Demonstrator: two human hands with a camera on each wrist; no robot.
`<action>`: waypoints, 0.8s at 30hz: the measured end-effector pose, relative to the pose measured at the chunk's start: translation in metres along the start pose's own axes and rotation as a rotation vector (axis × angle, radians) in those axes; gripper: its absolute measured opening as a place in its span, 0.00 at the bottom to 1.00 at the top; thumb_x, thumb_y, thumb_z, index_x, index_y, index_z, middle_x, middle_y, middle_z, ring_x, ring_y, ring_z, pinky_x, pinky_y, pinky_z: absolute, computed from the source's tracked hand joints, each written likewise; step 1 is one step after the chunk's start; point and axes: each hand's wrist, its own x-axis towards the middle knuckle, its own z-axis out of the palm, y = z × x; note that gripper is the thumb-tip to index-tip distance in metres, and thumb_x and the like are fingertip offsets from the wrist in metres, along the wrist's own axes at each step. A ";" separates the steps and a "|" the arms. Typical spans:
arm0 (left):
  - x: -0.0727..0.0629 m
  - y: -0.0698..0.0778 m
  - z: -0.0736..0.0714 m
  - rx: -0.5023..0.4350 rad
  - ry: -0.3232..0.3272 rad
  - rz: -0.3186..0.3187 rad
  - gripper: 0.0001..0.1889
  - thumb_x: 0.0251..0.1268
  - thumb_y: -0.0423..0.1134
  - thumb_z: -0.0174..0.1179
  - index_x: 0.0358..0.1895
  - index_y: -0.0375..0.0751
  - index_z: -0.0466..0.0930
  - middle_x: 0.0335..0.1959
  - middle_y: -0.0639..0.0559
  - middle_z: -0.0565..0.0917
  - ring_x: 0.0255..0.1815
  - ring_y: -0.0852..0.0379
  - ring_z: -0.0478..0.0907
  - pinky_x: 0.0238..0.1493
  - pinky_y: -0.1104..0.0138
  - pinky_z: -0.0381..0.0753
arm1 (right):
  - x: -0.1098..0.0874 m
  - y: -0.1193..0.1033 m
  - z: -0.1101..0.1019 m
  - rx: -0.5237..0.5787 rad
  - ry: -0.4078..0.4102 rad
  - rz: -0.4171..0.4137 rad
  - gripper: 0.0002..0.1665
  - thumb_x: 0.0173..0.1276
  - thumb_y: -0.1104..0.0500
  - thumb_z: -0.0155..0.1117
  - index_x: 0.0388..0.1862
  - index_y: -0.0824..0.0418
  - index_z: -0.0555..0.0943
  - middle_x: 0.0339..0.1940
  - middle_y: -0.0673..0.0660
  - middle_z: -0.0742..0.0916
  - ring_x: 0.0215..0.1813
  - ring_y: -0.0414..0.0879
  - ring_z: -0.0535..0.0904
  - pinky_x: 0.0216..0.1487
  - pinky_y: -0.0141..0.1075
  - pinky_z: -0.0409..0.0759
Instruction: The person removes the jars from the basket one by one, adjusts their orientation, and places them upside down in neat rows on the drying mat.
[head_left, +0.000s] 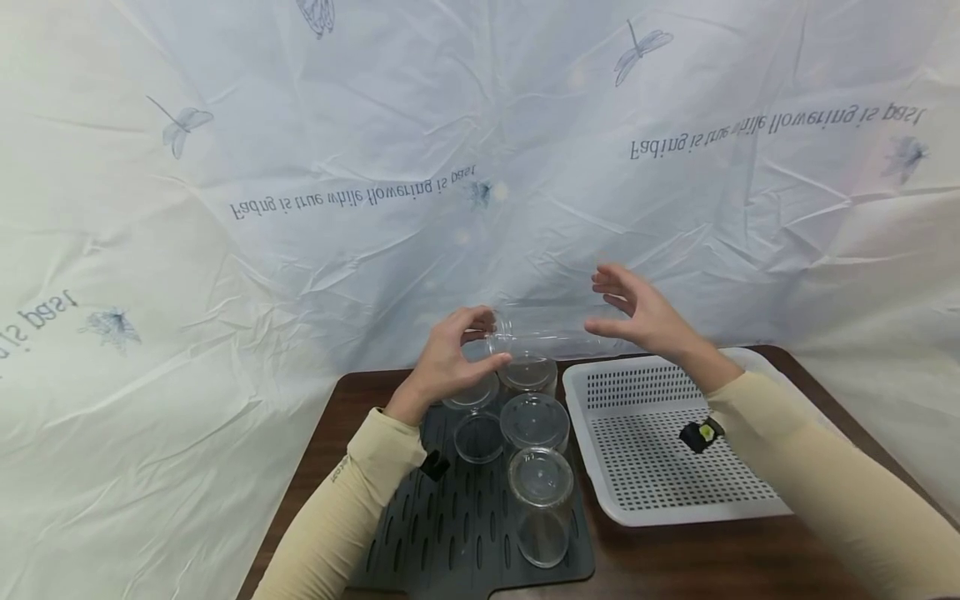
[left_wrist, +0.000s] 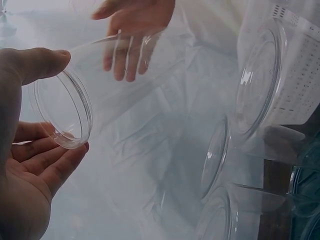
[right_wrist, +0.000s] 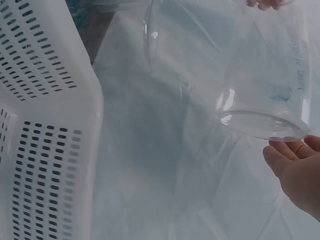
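A clear cylindrical jar (head_left: 551, 327) is held on its side above the drying mat. My left hand (head_left: 457, 350) grips its ringed left end; in the left wrist view the thumb lies over the rim (left_wrist: 80, 107) and the fingers are beneath. My right hand (head_left: 645, 317) is at the other end, thumb and fingers spread apart. The right wrist view shows its fingertips (right_wrist: 275, 155) at the jar's edge; firm contact cannot be told. Several more clear jars stand on the mat below, including a front one (head_left: 542, 508) and one behind it (head_left: 534, 423).
The dark slotted drying mat (head_left: 450, 533) lies on a brown wooden table (head_left: 675, 558). To the right sits a white perforated basket (head_left: 600, 467), under my right forearm. A white printed cloth (head_left: 420, 250) hangs behind the table.
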 end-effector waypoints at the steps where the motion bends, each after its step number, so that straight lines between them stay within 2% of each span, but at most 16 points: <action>1: 0.000 0.000 0.000 -0.005 0.002 0.001 0.33 0.56 0.42 0.73 0.64 0.38 0.71 0.52 0.43 0.78 0.56 0.50 0.78 0.59 0.67 0.78 | -0.001 0.001 0.001 0.010 0.000 0.004 0.54 0.60 0.62 0.72 0.79 0.62 0.51 0.74 0.64 0.65 0.76 0.58 0.60 0.76 0.51 0.57; 8: 0.000 0.001 -0.001 -0.048 0.015 0.003 0.33 0.55 0.40 0.73 0.64 0.37 0.71 0.53 0.36 0.77 0.56 0.47 0.77 0.60 0.63 0.78 | -0.008 0.009 0.004 0.087 0.021 0.022 0.52 0.62 0.65 0.70 0.78 0.63 0.51 0.74 0.64 0.66 0.75 0.59 0.61 0.76 0.52 0.56; 16: 0.001 0.003 -0.002 -0.064 0.009 0.001 0.34 0.55 0.38 0.73 0.65 0.36 0.70 0.53 0.35 0.77 0.57 0.44 0.77 0.60 0.61 0.78 | -0.015 0.014 0.006 0.119 0.032 0.035 0.48 0.64 0.64 0.68 0.77 0.65 0.53 0.73 0.66 0.67 0.75 0.60 0.61 0.76 0.55 0.54; 24: 0.002 0.003 -0.003 -0.051 0.015 0.017 0.34 0.55 0.40 0.73 0.65 0.37 0.70 0.53 0.36 0.77 0.56 0.48 0.77 0.60 0.66 0.78 | -0.021 0.019 0.009 0.127 0.031 0.056 0.48 0.65 0.63 0.67 0.77 0.66 0.52 0.73 0.67 0.66 0.74 0.63 0.61 0.73 0.59 0.57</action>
